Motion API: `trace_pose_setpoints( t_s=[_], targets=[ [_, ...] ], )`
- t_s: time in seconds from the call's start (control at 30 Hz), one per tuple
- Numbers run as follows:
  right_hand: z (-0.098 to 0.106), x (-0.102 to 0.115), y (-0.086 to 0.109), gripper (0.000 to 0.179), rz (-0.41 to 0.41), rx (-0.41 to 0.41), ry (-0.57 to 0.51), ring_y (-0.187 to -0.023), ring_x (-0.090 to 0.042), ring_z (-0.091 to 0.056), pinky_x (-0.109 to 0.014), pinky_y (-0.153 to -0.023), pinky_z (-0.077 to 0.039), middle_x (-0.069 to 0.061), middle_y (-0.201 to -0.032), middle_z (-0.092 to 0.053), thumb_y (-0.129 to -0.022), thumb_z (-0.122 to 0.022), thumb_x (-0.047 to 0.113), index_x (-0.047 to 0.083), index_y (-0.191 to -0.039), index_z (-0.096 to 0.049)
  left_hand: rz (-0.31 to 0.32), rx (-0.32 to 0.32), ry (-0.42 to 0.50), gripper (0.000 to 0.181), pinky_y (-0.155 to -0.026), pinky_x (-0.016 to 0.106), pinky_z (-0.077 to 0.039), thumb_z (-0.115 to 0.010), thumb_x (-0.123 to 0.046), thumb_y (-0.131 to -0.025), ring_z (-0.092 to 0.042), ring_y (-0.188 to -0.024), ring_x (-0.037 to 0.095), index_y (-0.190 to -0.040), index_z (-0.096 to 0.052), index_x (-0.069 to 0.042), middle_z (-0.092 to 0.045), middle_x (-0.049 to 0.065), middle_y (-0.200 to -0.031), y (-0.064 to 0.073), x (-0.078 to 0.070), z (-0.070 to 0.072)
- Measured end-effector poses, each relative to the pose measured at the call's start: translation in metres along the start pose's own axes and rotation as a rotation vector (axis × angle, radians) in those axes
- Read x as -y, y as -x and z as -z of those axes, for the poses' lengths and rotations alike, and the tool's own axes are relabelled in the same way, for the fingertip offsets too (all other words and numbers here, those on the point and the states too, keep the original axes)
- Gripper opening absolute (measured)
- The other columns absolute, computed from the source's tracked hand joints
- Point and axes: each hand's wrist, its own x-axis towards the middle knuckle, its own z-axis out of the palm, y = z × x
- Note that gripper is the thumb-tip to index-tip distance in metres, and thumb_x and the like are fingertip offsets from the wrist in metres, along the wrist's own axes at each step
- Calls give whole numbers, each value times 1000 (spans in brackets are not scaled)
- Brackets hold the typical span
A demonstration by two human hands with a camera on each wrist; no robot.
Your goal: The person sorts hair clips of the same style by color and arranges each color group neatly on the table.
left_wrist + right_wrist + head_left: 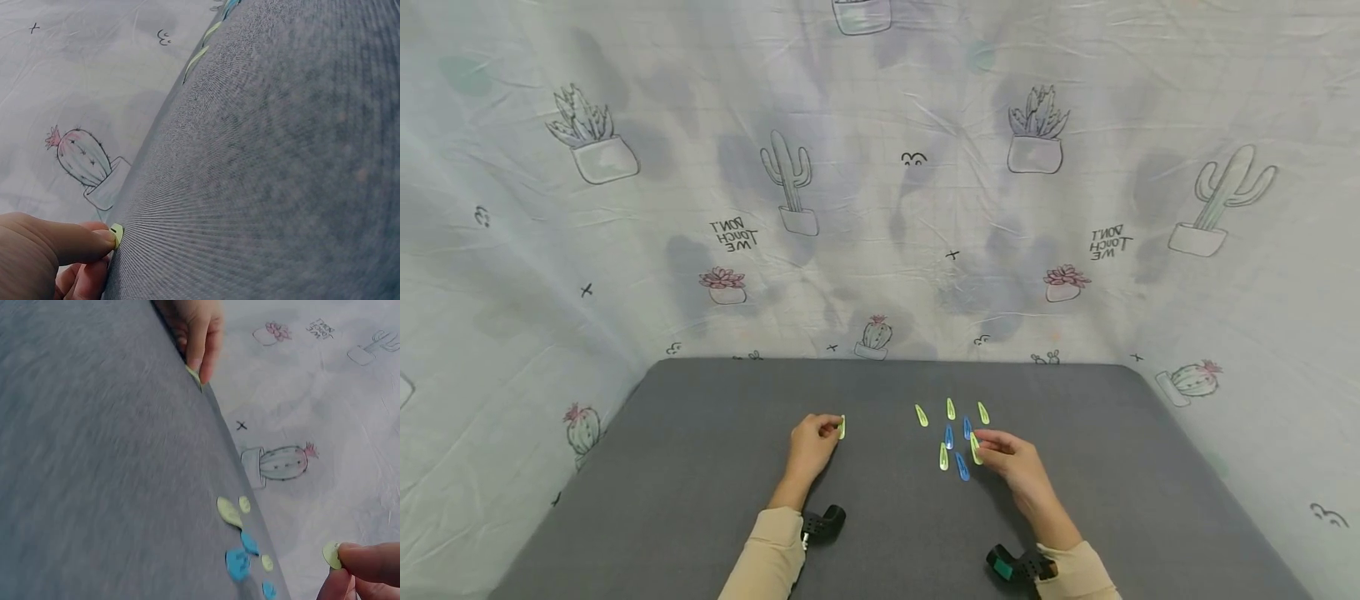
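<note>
Eight small hair clips are counted on the grey desk (700,500): five yellow-green and three blue. One yellow-green clip (842,427) is pinched at the fingertips of the left hand (811,446), left of centre and set apart from the rest; in the left wrist view only its rounded end (116,235) is seen poking out under a fingertip against the felt. A second yellow-green clip (975,447) is pinched between thumb and finger of the right hand (1015,467), right at the edge of the cluster. Three more yellow-green clips (951,408) are laid in a loose row toward the far side of the desk, a fourth (943,456) nearer, and the blue clips (962,467) are scattered between them, close together. Each clip is seen as a slim teardrop, pointed at one end, glossy. Both hands are held low on the desk, well apart from each other, with beige sleeves (767,554) and black wrist mounts (823,525) behind them. The desk is covered in dark grey felt-like fabric. Behind and around it a pale sheet (880,208) is hung, printed with cacti, potted succulents and "DON'T TOUCH ME".
</note>
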Motion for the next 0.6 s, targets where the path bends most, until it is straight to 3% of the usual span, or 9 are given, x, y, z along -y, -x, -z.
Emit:
trace_pose_setpoints(
  t_s=[0.27, 0.6],
  targets=[
    [-26, 9, -8, 33, 29, 33, -59, -76, -8, -59, -22, -71, -51, 2, -82, -62, -83, -65, -4, -9, -116, -62, 17, -1, -13, 16, -61, 26, -43, -66, -3, -84, -51, -70, 13, -98, -74, -5, -59, 5, -79, 1, 1, 1],
    [-64, 18, -17, 31, 55, 81, -63, -75, -12, -59, -31, -74, -50, -2, -85, -62, -84, -66, 0, -6, -115, -64, 28, 2, -12, 16, -64, 29, -43, -66, -5, -85, -51, -69, 13, -98, -74, -6, -58, 4, -79, 0, -1, 0]
  ],
)
